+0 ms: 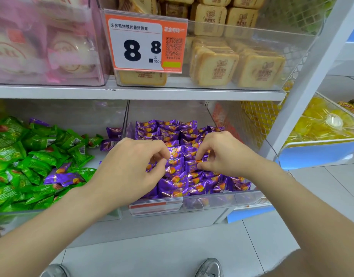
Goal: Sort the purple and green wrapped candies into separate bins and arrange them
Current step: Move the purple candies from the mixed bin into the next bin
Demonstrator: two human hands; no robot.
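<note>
Both of my hands work inside the purple bin, which serves as the reference here. My left hand has its thumb and forefinger curled in a pinch on a wrapper among the purple candies near the bin's middle. My right hand, just beside it toward the bin's right wall, pinches a neighbouring wrapper the same way. The rows at the back and front of the bin stand packed and fairly even, so I judge arranging here to be well advanced. The green bin adjoins the purple bin on its left and holds a loose heap of green candies. Several stray purple pieces lie on that heap, and more sit close against the shared wall. I judge sorting unfinished: those strays need to cross over, and the green heap needs tidying.
</note>
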